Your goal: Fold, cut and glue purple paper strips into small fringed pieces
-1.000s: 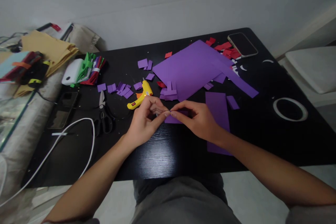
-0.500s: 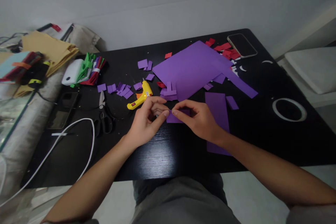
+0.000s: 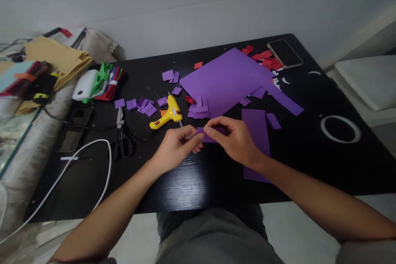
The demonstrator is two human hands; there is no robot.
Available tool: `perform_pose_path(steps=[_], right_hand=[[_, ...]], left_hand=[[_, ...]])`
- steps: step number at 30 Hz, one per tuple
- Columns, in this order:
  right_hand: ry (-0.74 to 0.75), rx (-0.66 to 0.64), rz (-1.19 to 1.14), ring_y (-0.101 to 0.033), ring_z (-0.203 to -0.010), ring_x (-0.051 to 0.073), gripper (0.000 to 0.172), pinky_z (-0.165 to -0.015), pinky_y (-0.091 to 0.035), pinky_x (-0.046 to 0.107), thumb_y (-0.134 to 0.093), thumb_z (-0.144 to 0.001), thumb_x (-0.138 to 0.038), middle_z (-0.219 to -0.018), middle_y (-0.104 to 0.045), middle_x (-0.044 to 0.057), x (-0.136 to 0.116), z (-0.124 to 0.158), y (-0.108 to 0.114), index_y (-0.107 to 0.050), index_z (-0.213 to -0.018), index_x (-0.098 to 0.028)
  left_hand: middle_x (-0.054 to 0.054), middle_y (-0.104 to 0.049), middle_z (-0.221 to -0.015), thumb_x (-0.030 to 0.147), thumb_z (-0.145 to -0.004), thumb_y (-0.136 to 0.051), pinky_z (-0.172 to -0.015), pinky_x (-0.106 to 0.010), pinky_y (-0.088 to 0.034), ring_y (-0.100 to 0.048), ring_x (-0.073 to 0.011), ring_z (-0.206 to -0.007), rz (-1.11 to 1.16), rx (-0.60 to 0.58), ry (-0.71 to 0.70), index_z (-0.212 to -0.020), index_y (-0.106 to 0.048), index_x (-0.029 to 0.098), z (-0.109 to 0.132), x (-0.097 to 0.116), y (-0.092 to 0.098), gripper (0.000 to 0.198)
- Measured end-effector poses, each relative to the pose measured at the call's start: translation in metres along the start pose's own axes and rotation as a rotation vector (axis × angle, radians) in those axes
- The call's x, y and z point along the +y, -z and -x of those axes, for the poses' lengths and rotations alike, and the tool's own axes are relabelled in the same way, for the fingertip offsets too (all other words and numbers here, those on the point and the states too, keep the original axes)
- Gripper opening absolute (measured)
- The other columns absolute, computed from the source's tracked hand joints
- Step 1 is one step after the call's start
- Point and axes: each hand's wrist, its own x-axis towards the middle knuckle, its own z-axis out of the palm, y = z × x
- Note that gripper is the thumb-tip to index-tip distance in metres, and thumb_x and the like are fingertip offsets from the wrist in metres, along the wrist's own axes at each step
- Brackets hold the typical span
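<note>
Both hands meet over the black table, pinching a small strip of purple paper (image 3: 210, 136). My left hand (image 3: 181, 144) has its thumb and fingers closed at the strip's left end. Right beside it, my right hand (image 3: 233, 138) grips the same strip from above, its fingers covering part of the paper. A yellow glue gun (image 3: 168, 114) lies just beyond my left hand. Behind the strip rests a small stack of folded purple pieces (image 3: 199, 109), next to a large purple sheet (image 3: 222, 82). A purple rectangle (image 3: 256, 132) lies partly under my right forearm.
Black-handled scissors (image 3: 123, 138) and a white cable (image 3: 107, 165) lie at left. Small purple pieces (image 3: 145, 106) are scattered behind them. A phone (image 3: 284, 53) and red scraps (image 3: 272, 63) sit at back right, a white ring (image 3: 324, 134) at far right.
My left hand has moved slightly down and its fingers have curled around under the strip's left end. More of the glue gun shows now. My right hand has barely moved.
</note>
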Motion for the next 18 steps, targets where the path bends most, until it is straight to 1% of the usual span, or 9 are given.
perform_pose_path(steps=[7,12,15,18], right_hand=[[0.004,0.009,-0.024,-0.074,-0.085,0.019,0.007,-0.079,-0.059,0.031,-0.077,-0.090,-0.028,-0.089,-0.080,0.002,0.0001,-0.0006,-0.0007,-0.079,-0.090,-0.021],[-0.002,0.057,-0.028,-0.074,-0.085,0.018,0.008,-0.082,-0.060,0.032,-0.077,-0.089,-0.028,-0.088,-0.080,0.002,-0.0020,-0.0017,-0.0006,-0.079,-0.088,-0.021],[-0.021,0.087,-0.051,-0.073,-0.084,0.018,0.009,-0.083,-0.060,0.032,-0.078,-0.088,-0.029,-0.088,-0.080,0.003,-0.0022,-0.0025,-0.0008,-0.078,-0.087,-0.020],[-0.053,0.075,-0.090,-0.072,-0.082,0.018,0.011,-0.079,-0.060,0.031,-0.078,-0.088,-0.031,-0.086,-0.078,0.003,-0.0005,-0.0025,-0.0017,-0.077,-0.087,-0.020]], left_hand=[[-0.003,-0.073,-0.074,0.042,-0.100,-0.067,-0.065,-0.023,-0.061,-0.070,-0.0117,-0.065,0.015,-0.023,-0.009,-0.081,-0.066,0.015,0.0005,0.0010,0.0005,0.033],[-0.003,-0.074,-0.077,0.042,-0.099,-0.069,-0.066,-0.024,-0.060,-0.070,-0.0122,-0.065,0.042,-0.008,0.012,-0.087,-0.068,0.015,-0.0001,0.0009,-0.0018,0.030],[-0.003,-0.075,-0.079,0.039,-0.096,-0.072,-0.067,-0.024,-0.059,-0.071,-0.0129,-0.068,0.046,0.034,0.017,-0.091,-0.068,0.016,0.0004,0.0008,-0.0032,0.025],[-0.003,-0.074,-0.076,0.036,-0.095,-0.072,-0.068,-0.024,-0.057,-0.070,-0.0132,-0.068,0.036,0.120,-0.027,-0.092,-0.069,0.015,0.0009,0.0011,-0.0034,0.021]])
